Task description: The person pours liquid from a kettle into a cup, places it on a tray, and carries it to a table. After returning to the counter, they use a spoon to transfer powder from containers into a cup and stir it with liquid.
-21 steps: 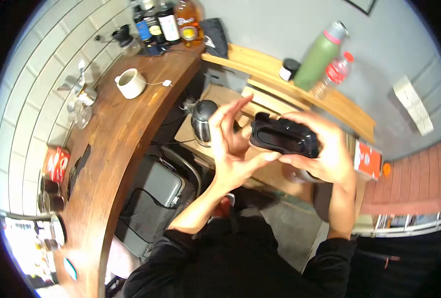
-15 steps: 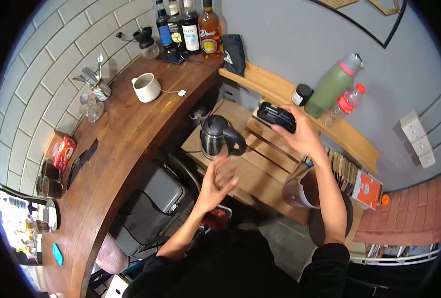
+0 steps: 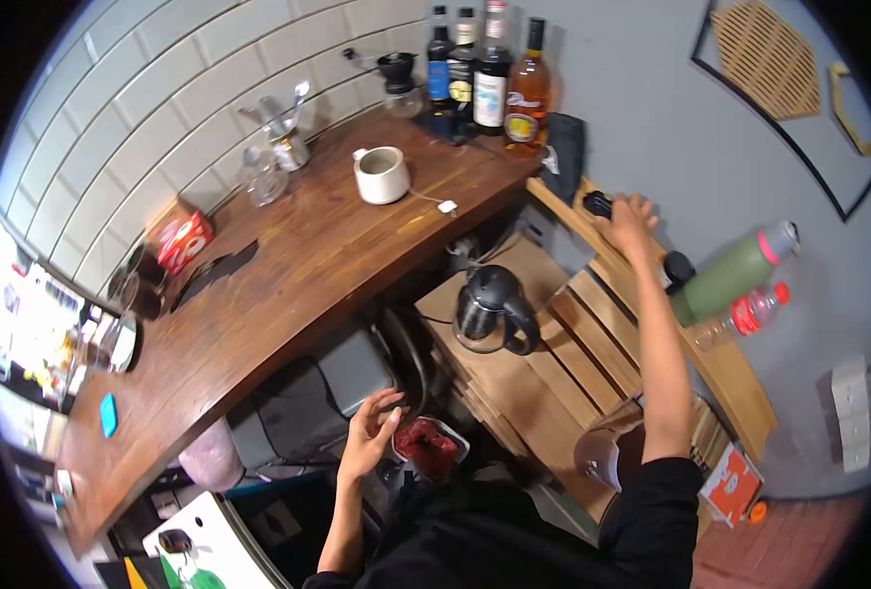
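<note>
The two hands are well apart. The right hand (image 3: 629,228) reaches over to the ledge (image 3: 735,398), fingers at the black case (image 3: 597,203); whether they grip it or only touch it, I cannot tell. The case is at the ledge's end nearest the counter (image 3: 308,265), with a black pouch (image 3: 566,152) just beside it, by the counter's corner. Towards the ledge's other end are a jar (image 3: 678,267), a green flask (image 3: 735,277) and a plastic bottle (image 3: 744,316). The left hand (image 3: 369,437) holds nothing, its fingers loosely curled, out from the counter's front edge and near a red item (image 3: 425,447). A kettle (image 3: 494,309) stands on the slatted table (image 3: 524,393), towards the edge facing the counter. On the counter, a mug (image 3: 381,179) stands near the front edge, its tag (image 3: 447,207) right by that edge, and four glass bottles (image 3: 489,93) stand near the far corner.
</note>
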A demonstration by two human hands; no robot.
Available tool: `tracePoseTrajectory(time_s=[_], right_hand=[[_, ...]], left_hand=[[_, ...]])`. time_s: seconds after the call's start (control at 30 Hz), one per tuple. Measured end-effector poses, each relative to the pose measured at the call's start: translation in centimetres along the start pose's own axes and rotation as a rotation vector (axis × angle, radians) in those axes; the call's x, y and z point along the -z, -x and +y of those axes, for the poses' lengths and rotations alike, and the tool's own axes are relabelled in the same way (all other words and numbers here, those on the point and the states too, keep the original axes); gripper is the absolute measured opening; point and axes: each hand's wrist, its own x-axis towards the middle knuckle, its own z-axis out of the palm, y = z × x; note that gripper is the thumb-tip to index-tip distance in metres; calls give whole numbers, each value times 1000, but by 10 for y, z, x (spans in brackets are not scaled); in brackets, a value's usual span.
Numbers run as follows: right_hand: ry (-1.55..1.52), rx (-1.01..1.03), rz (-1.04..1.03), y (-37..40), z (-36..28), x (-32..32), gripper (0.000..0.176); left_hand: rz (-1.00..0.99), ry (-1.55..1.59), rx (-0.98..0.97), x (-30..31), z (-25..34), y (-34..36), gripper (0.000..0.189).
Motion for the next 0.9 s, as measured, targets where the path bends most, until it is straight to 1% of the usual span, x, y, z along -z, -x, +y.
tracePoseTrajectory(time_s=[0.07,0.13,0.17,0.2,0.23,0.27,0.33,0.37,0.4,0.47,0.5,0.6,0.67,0.7,0.73,0.77,0.8,0.87,0.9], right_hand=[[-8,31,14,-6,5,-11,58],[24,34,58,-5,10,-19,50],[22,54,51,-7,13,-26,50],[15,22,34,-11,16,-33,52],[10,-13,19,-13,17,-36,53],[13,4,20,-14,20,-38,53],[-52,-54,52,-14,19,-37,56],[-49,-42,50,-13,18,-39,56],[-64,-37,96,-10,16,-38,56],[-93,-31,188,-2,16,-34,54],[-90,-24,185,4,14,-27,54],[-69,-44,207,23,-8,-1,49],[-89,52,322,34,-18,6,36],[-90,61,322,33,-19,3,36],[-246,180,297,28,-19,-3,29],[-402,303,268,27,-24,-5,22],[-407,325,263,38,-37,5,22],[-688,447,200,74,-75,39,21],[-786,569,218,82,-84,44,22]], left_hand=[[77,110,48,4,-1,7,38],[133,134,42,3,-13,13,35],[145,184,67,-2,-14,15,35],[153,237,87,-5,-17,15,35],[154,260,125,-8,-22,16,35],[150,250,110,-13,-25,17,35],[141,278,150,-24,-27,18,35],[121,276,139,-27,-30,19,35],[131,283,142,-32,-33,19,35],[86,306,114,-40,-37,20,35],[84,327,128,-44,-35,22,35],[44,298,84,-45,-32,29,33],[66,263,67,-38,-25,38,32],[100,214,20,-35,-12,45,31],[143,4,-29,-24,1,52,30],[185,-25,-89,-15,20,63,30],[233,-53,-146,-5,43,77,29],[427,-164,-411,13,96,115,30],[531,-269,-543,20,127,142,34]])
